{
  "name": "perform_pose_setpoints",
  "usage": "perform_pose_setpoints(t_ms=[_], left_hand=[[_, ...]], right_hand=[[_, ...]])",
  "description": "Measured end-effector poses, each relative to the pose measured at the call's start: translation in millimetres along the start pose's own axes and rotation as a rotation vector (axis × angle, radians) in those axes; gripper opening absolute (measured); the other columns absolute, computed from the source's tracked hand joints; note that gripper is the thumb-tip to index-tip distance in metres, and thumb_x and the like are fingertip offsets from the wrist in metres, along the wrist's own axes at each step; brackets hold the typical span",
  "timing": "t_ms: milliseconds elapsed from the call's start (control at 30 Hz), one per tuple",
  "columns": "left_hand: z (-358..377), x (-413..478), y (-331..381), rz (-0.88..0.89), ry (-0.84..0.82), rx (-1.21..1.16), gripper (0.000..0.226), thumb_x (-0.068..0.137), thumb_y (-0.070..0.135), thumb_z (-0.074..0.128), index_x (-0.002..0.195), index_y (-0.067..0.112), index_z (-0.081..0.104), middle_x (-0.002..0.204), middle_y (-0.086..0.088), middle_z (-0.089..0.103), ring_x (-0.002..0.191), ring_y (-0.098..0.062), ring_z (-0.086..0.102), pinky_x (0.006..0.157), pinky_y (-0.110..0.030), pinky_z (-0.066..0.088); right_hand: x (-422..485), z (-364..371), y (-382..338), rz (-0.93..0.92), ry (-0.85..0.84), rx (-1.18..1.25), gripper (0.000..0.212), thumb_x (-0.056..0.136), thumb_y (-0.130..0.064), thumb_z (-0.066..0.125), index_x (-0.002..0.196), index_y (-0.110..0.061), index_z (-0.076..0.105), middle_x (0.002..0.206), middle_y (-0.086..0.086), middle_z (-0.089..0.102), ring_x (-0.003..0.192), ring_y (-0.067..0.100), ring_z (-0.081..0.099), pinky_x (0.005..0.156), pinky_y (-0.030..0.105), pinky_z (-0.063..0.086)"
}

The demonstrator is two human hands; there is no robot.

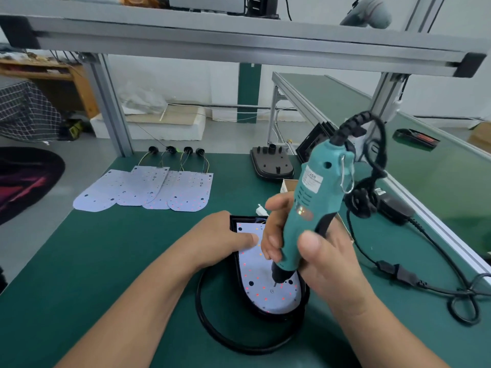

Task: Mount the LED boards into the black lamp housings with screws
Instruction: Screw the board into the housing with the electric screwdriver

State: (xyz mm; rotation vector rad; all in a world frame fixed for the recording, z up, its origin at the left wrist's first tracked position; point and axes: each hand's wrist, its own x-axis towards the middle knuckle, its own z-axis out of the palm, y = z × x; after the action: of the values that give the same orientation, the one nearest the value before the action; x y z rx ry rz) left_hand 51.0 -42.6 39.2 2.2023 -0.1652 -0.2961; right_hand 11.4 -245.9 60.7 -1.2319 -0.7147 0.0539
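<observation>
Green-matted counter under a grey aluminium-profile frame, workshop floor and a wooden desk beyond on the far left, second green bench far right.

Step in hand, by the look of it: driving a screw through the white rounded LED board seated in the black lamp housing, near centre. Left hand pressed flat on the far end of the board, fingers extended and together, holding it down, not clamped on anything. Right hand closed around the teal electric screwdriver, held tilted with the bit down at the near end of the board. Small screw visible just beside the tip; can't tell if the bit is engaged or just off it.

Next move probably: square up the driver, seat bit in the screw head, steady downward push while the left hand stops the board shifting. Remaining holes look open, so more screws to go.

Loose black ring lying around the housing. Four more white LED boards with wired black plugs fanned out far left. Another empty black lamp housing far centre. Black power cord trailing right.
</observation>
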Motion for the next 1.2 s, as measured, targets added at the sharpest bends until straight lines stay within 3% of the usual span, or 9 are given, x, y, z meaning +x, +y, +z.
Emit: perform_pose_setpoints(t_ms=[167,267,400,533,600,667,767,967,1200], left_hand=[[-1,-3,0,-0.016,0.033,-0.037,0.020,0.090,0.038,0.077,0.091,0.019,0.073,0.089,-0.002,0.077,0.074,-0.011,0.065,0.077,-0.032,0.052],[-2,-4,1,-0.031,0.024,-0.067,0.023,0.092,0.041,0.074,0.088,0.019,0.069,0.075,0.011,0.067,0.069,-0.006,0.059,0.073,-0.030,0.045],[-8,-5,2,-0.059,0.088,-0.080,0.055,0.077,0.058,0.067,0.091,0.004,0.060,0.077,0.007,0.051,0.069,-0.012,0.045,0.071,-0.035,0.033],[-13,-6,7,-0.137,0.182,-0.167,0.046,0.087,0.062,0.066,0.093,0.016,0.064,0.079,0.010,0.058,0.064,-0.011,0.047,0.060,-0.028,0.035],[-14,-2,10,-0.195,0.257,-0.474,0.027,0.097,0.045,0.062,0.091,0.019,0.055,0.075,0.003,0.050,0.054,-0.013,0.034,0.049,-0.024,0.026],[-19,1,10,-0.207,0.279,-0.906,0.007,0.104,0.015,0.054,0.103,0.008,0.058,0.080,-0.005,0.055,0.053,-0.012,0.037,0.044,-0.023,0.030],[-26,-4,10,-0.186,0.205,-1.285,0.028,0.101,-0.010,0.043,0.121,-0.010,0.061,0.087,-0.013,0.066,0.056,-0.012,0.049,0.043,-0.019,0.040],[-25,-9,18,-0.129,0.125,-1.372,0.028,0.099,0.002,0.057,0.124,-0.007,0.063,0.081,-0.008,0.067,0.050,-0.005,0.050,0.036,-0.014,0.034],[-20,-19,32,0.017,-0.060,-1.276,0.016,0.086,0.028,0.074,0.086,0.012,0.077,0.075,-0.002,0.059,0.045,-0.002,0.039,0.036,-0.013,0.028]], right_hand=[[11,-12,-13,-0.055,0.301,0.233,0.061,0.089,-0.051,0.074,0.129,-0.009,0.055,0.087,0.012,0.053,0.074,0.027,0.051,0.078,0.042,0.049],[11,-33,-19,-0.050,0.465,0.280,0.046,0.106,-0.046,0.050,0.136,-0.011,0.054,0.095,0.011,0.055,0.086,0.027,0.057,0.089,0.047,0.054],[13,-49,-19,-0.076,0.682,0.257,0.051,0.100,-0.055,0.059,0.123,-0.010,0.060,0.100,0.009,0.067,0.082,0.022,0.069,0.069,0.032,0.061],[12,-58,-17,-0.047,0.743,0.361,0.035,0.101,-0.055,0.061,0.103,-0.020,0.058,0.099,0.011,0.072,0.060,0.013,0.058,0.051,0.019,0.048],[12,-61,-15,-0.006,0.768,0.421,0.033,0.102,-0.051,0.062,0.104,-0.018,0.059,0.091,0.010,0.070,0.058,0.014,0.054,0.049,0.020,0.045],[13,-63,-14,0.046,0.776,0.459,0.034,0.102,-0.045,0.061,0.112,-0.012,0.060,0.087,0.008,0.066,0.060,0.015,0.053,0.048,0.021,0.045],[15,-64,-13,0.087,0.795,0.449,0.029,0.103,-0.038,0.060,0.111,-0.011,0.060,0.084,0.006,0.063,0.063,0.016,0.056,0.050,0.022,0.048],[24,-58,-7,0.094,0.834,0.417,0.026,0.100,-0.037,0.068,0.106,-0.014,0.057,0.086,0.009,0.069,0.062,0.015,0.061,0.052,0.024,0.055],[53,-48,-24,-0.010,0.780,0.462,0.020,0.103,-0.031,0.066,0.104,-0.015,0.054,0.081,0.005,0.062,0.059,0.012,0.053,0.050,0.022,0.049]])
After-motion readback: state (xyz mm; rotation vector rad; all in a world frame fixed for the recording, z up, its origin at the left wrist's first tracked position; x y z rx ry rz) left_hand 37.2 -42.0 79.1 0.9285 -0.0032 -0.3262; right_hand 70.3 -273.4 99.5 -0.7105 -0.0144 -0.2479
